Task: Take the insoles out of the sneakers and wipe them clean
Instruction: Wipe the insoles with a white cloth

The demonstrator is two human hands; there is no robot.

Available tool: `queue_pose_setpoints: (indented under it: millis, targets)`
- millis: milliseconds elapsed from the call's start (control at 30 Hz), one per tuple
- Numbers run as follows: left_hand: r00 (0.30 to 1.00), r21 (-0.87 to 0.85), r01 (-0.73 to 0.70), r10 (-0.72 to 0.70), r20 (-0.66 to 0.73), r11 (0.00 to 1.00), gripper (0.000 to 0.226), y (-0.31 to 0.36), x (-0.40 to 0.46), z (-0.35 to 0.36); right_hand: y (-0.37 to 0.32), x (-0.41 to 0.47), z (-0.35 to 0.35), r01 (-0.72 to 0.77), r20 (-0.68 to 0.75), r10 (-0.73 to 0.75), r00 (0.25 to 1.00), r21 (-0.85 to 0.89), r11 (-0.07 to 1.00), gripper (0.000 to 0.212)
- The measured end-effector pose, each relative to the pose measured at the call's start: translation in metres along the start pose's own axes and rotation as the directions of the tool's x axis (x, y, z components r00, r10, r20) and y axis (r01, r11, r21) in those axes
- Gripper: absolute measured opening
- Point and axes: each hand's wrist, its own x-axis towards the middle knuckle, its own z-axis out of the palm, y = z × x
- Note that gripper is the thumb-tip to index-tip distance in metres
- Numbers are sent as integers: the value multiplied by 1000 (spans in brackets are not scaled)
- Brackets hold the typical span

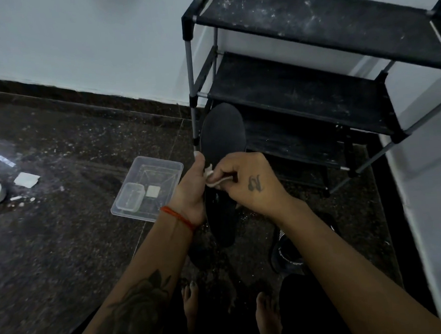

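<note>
Fingers of the right hand pinch a white wipe against the black insole. Her left hand grips its edge, long axis pointing away toward the rack.

Shoe rack blocks ahead-right; clear tray left of hands; open floor far left.

The black insole is held upright in the air, a small white cloth pressed on its middle; one black sneaker lies on the floor.
</note>
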Motion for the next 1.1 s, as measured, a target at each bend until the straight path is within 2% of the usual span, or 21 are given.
queue_pose_setpoints:
  millis: [67, 133, 267, 300, 400, 567, 667, 767, 867, 933, 1000, 1100]
  targets:
    - [1000, 3, -13, 13, -14, 1000, 63, -1, -1, 2, 3, 0, -7, -5, 115, 17, 993, -104, 995, 23]
    - [1000, -8, -8, 8, -8, 1000, 65, 0, -2, 3, 6, 0, -12, -23, 152, 60, 987, -233, 972, 28]
    - [999, -46, 39, -38, 33, 998, 71, 2, -2, 0, 10, -1, -19, -158, -148, 112, 983, -353, 922, 30]
    - [998, -42, 40, -38, 42, 998, 72, 2, -2, 0, 10, -1, -18, -177, -181, 118, 976, -353, 919, 29]
    - [999, -17, 13, -13, 36, 1000, 69, 1, -2, 2, 6, -2, -4, -150, -138, 115, 984, -279, 949, 22]
    - [999, -24, -24, 23, -24, 999, 62, 5, -1, -1, -2, -2, 4, 6, -9, -6, 1000, 1, 1000, 16]
    - [999, -29, -29, 28, -46, 999, 59, 4, 0, -1, -1, -2, -3, 80, 93, -80, 992, 1, 997, 21]
    - [997, 1, -55, 55, -50, 998, 63, 1, 1, 1, 5, -1, -10, 45, 160, -23, 987, -136, 990, 29]
    - [998, 7, -55, 55, -4, 998, 68, 3, -1, 2, 10, -1, -15, -52, -31, 47, 998, -223, 973, 28]
    - [999, -16, -17, 18, 42, 1000, 68, 3, -3, 3, 10, -1, -16, -167, -121, 153, 981, -113, 979, 26]
    - [999, -1, 14, -14, 45, 1000, 66, 3, -4, 3, 8, -1, -13, -234, -70, 236, 969, 35, 972, 20]
    - [1000, 46, 21, -20, -8, 999, 64, 2, -5, 2, 1, -2, -1, -197, 53, 193, 980, 92, 976, 19]
